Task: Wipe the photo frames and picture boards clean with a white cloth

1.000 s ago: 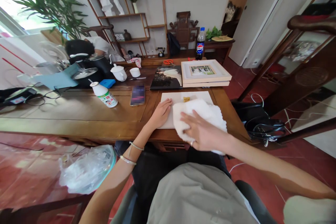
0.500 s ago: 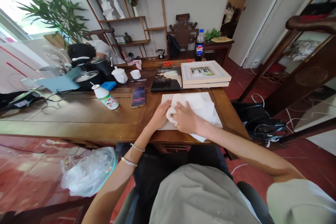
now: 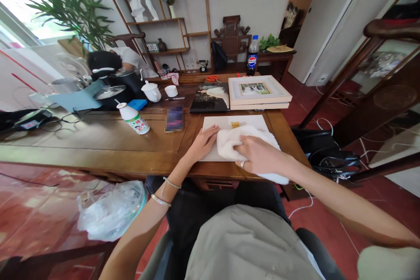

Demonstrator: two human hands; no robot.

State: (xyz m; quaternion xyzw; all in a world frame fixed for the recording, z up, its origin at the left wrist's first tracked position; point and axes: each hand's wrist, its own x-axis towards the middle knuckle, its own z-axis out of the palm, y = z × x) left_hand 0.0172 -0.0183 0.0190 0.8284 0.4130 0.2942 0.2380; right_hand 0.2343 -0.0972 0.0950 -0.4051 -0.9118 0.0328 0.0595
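A bunched white cloth [image 3: 226, 143] lies across a flat pale board [image 3: 210, 121] at the front edge of the wooden table. My right hand [image 3: 257, 154], with a ring on one finger, grips the cloth and presses it on the board. Part of the cloth hangs over the table's front edge. Flat on the board's left side rests my left hand [image 3: 202, 143], its fingers stretched out and close to the cloth. A small yellow shape [image 3: 235, 125] shows on the board just beyond the cloth; whether it is printed or loose I cannot tell.
Behind the board lie a dark photo panel [image 3: 210, 98] and stacked pale frames [image 3: 285, 97]. Left of it are a phone [image 3: 174, 119], a white bottle with a straw [image 3: 133, 118] and a teapot [image 3: 151, 91]. A cola bottle [image 3: 252, 57] and orange scissors [image 3: 212, 78] stand farther back.
My right hand has moved the cloth to the right and toward me over the board, uncovering the yellow shape. My left hand stays nearly where it was.
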